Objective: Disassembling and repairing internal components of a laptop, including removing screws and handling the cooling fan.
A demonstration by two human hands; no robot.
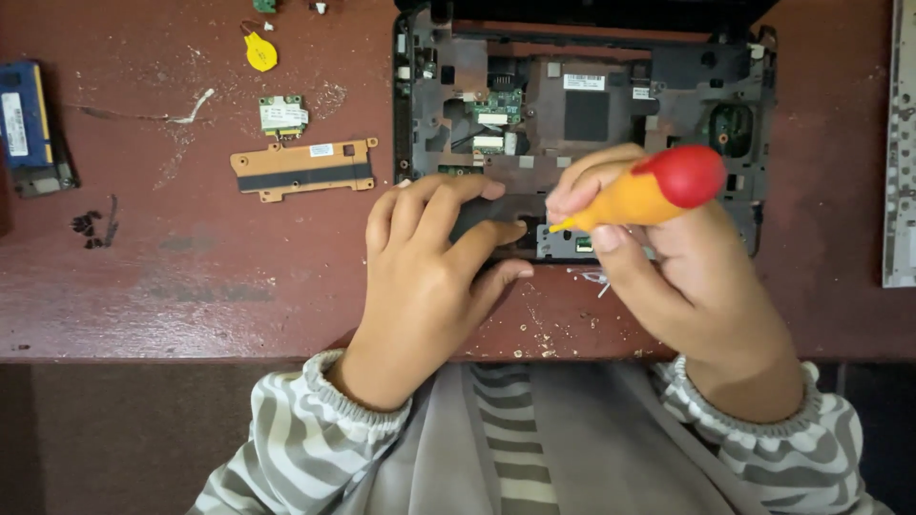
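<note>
Orange-handled screwdriver (641, 193) is clenched in my right hand (682, 277), tip down just beyond my left hand (434, 277), whose fingers press flat on the laptop (582, 124), already stripped of its cover, boards (303, 168) lying well left; inner parts remain.

An orange bracket (303, 170), small green card (283, 115), perhaps a yellow coin cell (260, 52).

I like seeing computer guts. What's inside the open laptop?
Inside the laptop you can see green circuit boards, a black square chip and brown plastic. The hands and screwdriver cover its front edge.
</note>
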